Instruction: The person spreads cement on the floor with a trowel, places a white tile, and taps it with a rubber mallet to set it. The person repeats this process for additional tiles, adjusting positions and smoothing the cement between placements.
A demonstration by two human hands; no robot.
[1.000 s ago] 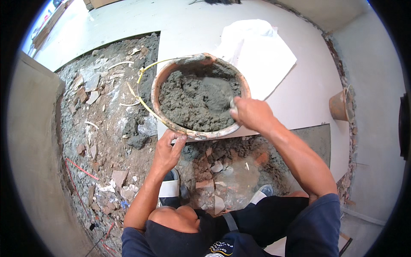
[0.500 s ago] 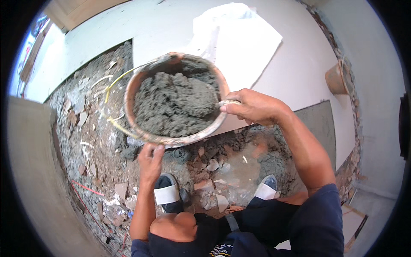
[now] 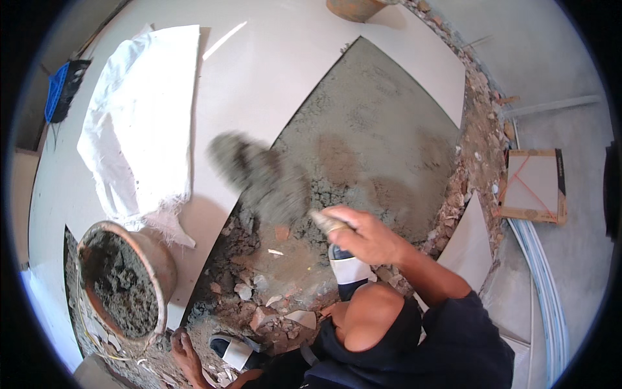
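A trowel [image 3: 332, 223] is gripped by its handle in my right hand [image 3: 366, 236], closed round it. Its blade, smeared by motion, carries a lump of grey mortar [image 3: 278, 185] over the edge between the pale floor tiles and the rubble. Beyond it spreads a bed of wet mortar [image 3: 382, 123] with darker patches. At the lower left a bucket [image 3: 162, 262] leans, partly filled with mortar [image 3: 123, 285]. My left hand [image 3: 186, 356] is low beside the bucket's rim, fingers apart and nothing seen in them; whether it touches the bucket is unclear.
White sacking [image 3: 146, 123] lies on the pale tiles [image 3: 259, 78]. Another bucket [image 3: 355, 9] stands at the far edge. Broken rubble [image 3: 285, 301] surrounds my feet. Along the right wall are a boxed tile stack [image 3: 532, 185], pipes [image 3: 541, 279] and a loose tile piece [image 3: 468, 249].
The view has turned right. My right hand has lifted the trowel with mortar out of the bucket and swung it rightward. My left hand has come off the bucket's rim.
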